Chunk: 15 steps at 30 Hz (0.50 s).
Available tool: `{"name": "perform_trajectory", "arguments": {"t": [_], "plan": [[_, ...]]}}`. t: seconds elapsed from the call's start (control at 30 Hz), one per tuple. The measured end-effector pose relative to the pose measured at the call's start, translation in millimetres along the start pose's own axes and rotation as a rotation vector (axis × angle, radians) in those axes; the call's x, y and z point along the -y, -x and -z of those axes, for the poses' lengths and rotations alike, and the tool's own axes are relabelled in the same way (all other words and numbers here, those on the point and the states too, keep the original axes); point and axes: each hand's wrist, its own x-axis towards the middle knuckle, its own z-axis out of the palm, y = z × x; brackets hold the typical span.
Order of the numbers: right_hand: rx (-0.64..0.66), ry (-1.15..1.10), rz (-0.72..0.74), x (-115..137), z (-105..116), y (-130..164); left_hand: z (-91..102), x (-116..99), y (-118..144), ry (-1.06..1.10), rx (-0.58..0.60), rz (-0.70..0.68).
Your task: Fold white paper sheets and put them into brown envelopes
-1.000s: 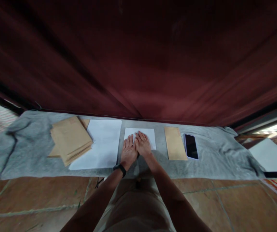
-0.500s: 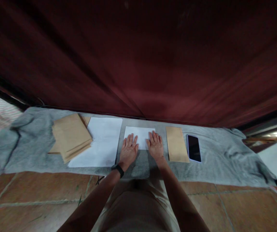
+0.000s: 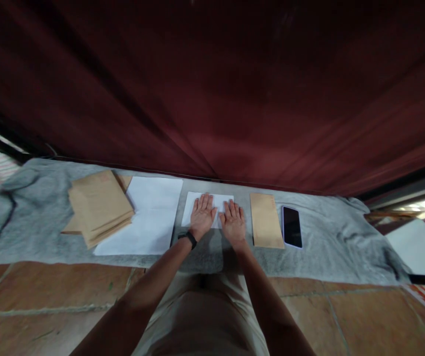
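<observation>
- On my left, the stack of brown envelopes (image 3: 99, 202) is lying askew, overlapping the large white sheet (image 3: 149, 217); I am leaving both alone, since a bump from my forearm could, I judge, shift them.
- My left hand (image 3: 202, 216) is resting palm down with fingers outstretched over the small white paper (image 3: 219, 201), gripping nothing. It is seemingly pressing, and using the whole palm would be flattening better than fingertips alone.
- Between and beneath my hands, the small white paper is lying flat on the grey cloth (image 3: 331, 242); that cloth is probably giving a little, so even pressure is mattering more than speed.
- My right hand (image 3: 233, 226) is also resting palm down, relaxed and grasping nothing, its fingers over the paper's near right corner. I am wanting equal weight on both sides, so nothing is skewing.
- Farther right, the single brown envelope (image 3: 266, 221) and the phone (image 3: 292, 227) are lying apart from my hand.
</observation>
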Motion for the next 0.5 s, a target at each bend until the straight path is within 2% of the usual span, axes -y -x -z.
{"name": "perform_trajectory", "arguments": {"t": [0.23,0.5], "plan": [[0.009,0.004,0.005,-1,0,0,12.8,26,17,-0.033,-0.062,0.062],[0.013,0.001,0.004,1,2,0,24.0,30,59,-0.023,-0.098,0.089]]}}
